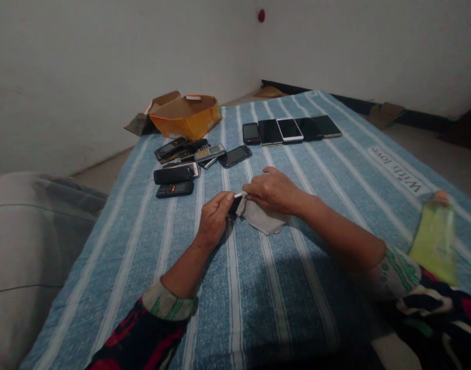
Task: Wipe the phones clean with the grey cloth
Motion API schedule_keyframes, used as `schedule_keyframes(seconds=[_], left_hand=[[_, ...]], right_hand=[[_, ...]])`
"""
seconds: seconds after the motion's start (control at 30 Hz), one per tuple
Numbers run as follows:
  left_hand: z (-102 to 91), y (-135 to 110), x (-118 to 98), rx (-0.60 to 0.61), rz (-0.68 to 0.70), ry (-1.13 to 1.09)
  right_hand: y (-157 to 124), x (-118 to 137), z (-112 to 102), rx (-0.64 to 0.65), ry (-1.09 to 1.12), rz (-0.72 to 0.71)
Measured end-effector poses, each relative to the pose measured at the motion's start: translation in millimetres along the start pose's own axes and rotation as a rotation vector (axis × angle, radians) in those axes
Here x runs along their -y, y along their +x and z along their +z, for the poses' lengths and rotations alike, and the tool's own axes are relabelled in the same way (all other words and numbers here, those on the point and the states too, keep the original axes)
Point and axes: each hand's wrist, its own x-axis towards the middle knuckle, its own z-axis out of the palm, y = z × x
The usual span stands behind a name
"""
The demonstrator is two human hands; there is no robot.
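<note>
My left hand (215,216) is closed round a small dark phone (234,204), mostly hidden by the fingers. My right hand (273,189) presses a grey cloth (263,218) against that phone, fingers pinched on the cloth. Both hands rest over a blue and white striped sheet (297,288). Ahead on the left lies a heap of old keypad phones (185,154). Further back, a row of several smartphones (291,130) lies side by side, screens up.
An open orange cardboard box (186,116) stands at the sheet's far left corner. A yellow-green bottle (435,241) lies at the right by my arm. A grey cushion (23,241) sits at the left. White walls close the back.
</note>
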Motion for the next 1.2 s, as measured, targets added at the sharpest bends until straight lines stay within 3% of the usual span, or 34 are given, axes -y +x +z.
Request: schedule_keyframes(seconds=[0.23, 0.53, 1.2], left_hand=[[0.3, 1, 3, -0.006, 0.022, 0.026], [4.1, -3, -1, -0.013, 0.019, 0.030], [4.2, -2, -2, 0.003, 0.076, 0.101]], right_hand=[[-8, -30, -19, 0.117, 0.129, 0.015], [7, 17, 5, -0.005, -0.015, 0.000], [6, 6, 7, -0.029, 0.075, -0.031]])
